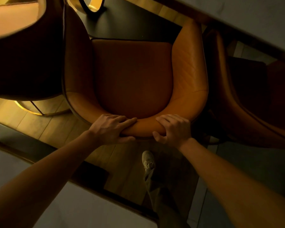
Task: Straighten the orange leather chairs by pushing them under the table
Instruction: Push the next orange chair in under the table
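An orange leather chair [133, 76] with a curved back fills the middle of the head view, seen from above. My left hand [111, 129] grips the top of its backrest at the left of centre. My right hand [174, 128] grips the same backrest rim just to the right. The dark table [130, 25] lies beyond the chair, and the front edge of the seat meets the table's edge. A second orange chair [247, 99] stands close on the right, a third chair [23, 63] in shadow on the left.
A gold ring base [31, 109] of the left chair rests on the wooden floor. Another gold ring [93, 4] shows at the top. My shoe [148, 159] and trouser leg stand on the wood floor behind the chair. Grey floor panels flank the wood strip.
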